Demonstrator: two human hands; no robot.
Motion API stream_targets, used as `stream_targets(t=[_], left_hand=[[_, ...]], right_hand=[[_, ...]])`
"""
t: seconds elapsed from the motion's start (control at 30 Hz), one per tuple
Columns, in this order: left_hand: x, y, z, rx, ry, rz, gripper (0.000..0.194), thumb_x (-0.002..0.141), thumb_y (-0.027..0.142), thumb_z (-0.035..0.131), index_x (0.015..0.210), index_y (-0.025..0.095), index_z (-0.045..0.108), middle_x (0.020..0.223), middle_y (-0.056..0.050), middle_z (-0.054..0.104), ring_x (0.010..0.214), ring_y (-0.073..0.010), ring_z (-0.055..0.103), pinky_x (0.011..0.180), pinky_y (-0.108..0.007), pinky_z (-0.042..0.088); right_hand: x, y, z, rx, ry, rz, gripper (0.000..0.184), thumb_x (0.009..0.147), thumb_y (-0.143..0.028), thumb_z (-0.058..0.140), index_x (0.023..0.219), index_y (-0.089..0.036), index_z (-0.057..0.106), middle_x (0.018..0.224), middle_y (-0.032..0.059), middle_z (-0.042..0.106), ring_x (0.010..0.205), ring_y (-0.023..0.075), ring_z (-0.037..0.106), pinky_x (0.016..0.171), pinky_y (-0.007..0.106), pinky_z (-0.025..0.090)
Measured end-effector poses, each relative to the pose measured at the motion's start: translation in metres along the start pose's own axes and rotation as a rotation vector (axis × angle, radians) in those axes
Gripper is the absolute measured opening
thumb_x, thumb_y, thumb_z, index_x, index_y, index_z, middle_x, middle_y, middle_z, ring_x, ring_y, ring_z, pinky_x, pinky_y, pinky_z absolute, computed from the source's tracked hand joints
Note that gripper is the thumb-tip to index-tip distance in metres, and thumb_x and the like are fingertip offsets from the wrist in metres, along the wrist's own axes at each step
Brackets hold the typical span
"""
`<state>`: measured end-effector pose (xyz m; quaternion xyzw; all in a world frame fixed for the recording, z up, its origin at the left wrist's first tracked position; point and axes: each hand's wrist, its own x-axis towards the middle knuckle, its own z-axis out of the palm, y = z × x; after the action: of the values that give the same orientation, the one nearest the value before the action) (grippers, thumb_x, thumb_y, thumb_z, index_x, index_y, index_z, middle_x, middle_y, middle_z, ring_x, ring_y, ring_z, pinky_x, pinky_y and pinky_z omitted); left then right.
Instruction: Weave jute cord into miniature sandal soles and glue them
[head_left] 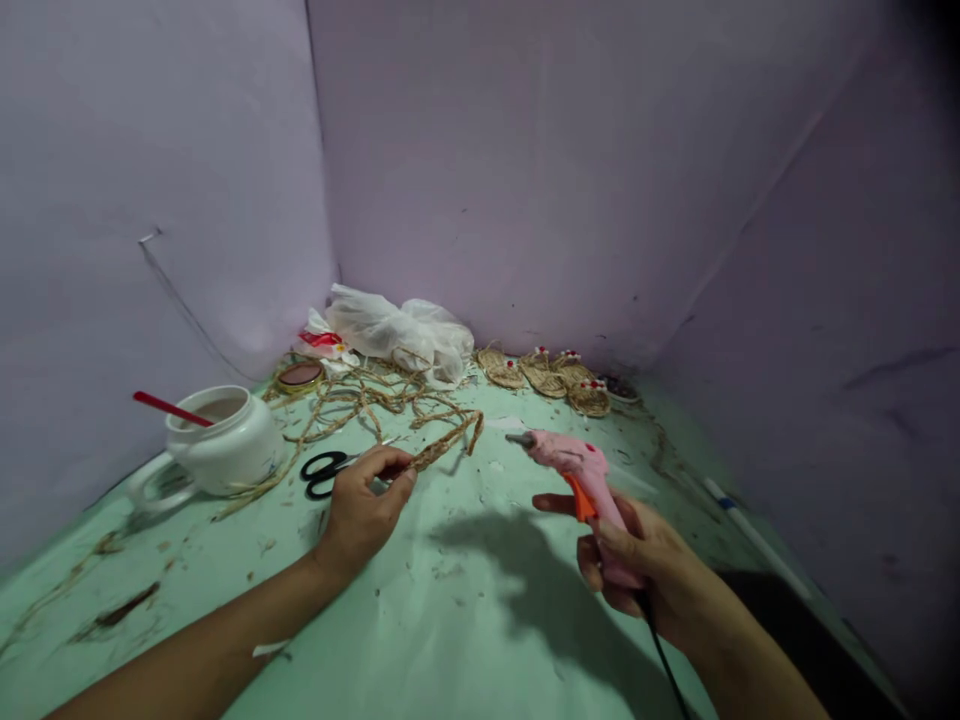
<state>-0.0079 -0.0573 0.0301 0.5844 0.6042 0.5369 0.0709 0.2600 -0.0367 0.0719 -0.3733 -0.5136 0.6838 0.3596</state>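
My right hand (637, 550) is wrapped round the handle of a pink glue gun (574, 455) with an orange trigger. Its nozzle points left, and a black cord hangs from the grip. Between the thumb and fingers of my left hand (371, 500) is pinched a piece of braided straw rope (439, 450), whose far end bends down to the right. The nozzle and the rope are apart. Black-handled scissors (322, 470) lie just left of my left hand, their blades partly hidden behind it.
A white mug (225, 450) with a red stick (172, 408) in it stands at the left. Loose rope (360, 395) coils before a white plastic bag (409, 335). Several woven straw pieces (544, 378) with red and white beads lie near the back wall. A white stick (757, 535) lies right.
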Motion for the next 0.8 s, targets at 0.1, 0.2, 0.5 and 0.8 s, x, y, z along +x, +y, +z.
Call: stream_targets(t=[0.1,0.2,0.5,0.8], left_hand=[[0.001,0.000,-0.001,0.007,0.008,0.011,0.012,0.076,0.024,0.056,0.074,0.015,0.063,0.071,-0.003,0.065,0.066,-0.0150,0.060,0.061,-0.025,0.048],[0.001,0.000,-0.001,0.009,0.016,0.027,0.012,0.076,0.024,0.055,0.075,0.015,0.063,0.073,-0.003,0.066,0.069,-0.0154,0.061,0.063,-0.026,0.050],[0.000,-0.002,0.001,0.018,0.023,0.072,0.009,0.077,0.023,0.055,0.076,0.016,0.062,0.074,-0.003,0.065,0.070,-0.0152,0.061,0.066,-0.026,0.051],[-0.003,-0.004,0.001,0.036,0.025,0.158,0.008,0.079,0.021,0.055,0.079,0.017,0.061,0.081,-0.004,0.065,0.077,-0.0159,0.061,0.074,-0.029,0.051]], right_hand=[[0.001,0.006,0.005,-0.035,0.016,-0.096,0.046,0.073,-0.046,0.069,0.111,-0.022,0.057,0.109,0.0129,0.063,0.045,0.0046,0.043,0.036,0.018,0.022],[0.002,0.013,0.008,-0.103,0.047,-0.184,0.037,0.073,-0.044,0.069,0.099,-0.020,0.061,0.086,0.0053,0.064,0.047,0.0062,0.039,0.042,0.022,0.029],[0.009,0.022,0.002,-0.221,0.015,-0.235,0.033,0.082,-0.051,0.056,0.093,-0.021,0.063,0.064,-0.0005,0.053,0.054,0.0120,0.041,0.049,0.025,0.031],[0.007,0.020,0.009,-0.388,0.118,-0.312,0.032,0.077,-0.050,0.061,0.067,-0.020,0.060,0.055,-0.0024,0.045,0.050,0.0123,0.040,0.045,0.024,0.034]])
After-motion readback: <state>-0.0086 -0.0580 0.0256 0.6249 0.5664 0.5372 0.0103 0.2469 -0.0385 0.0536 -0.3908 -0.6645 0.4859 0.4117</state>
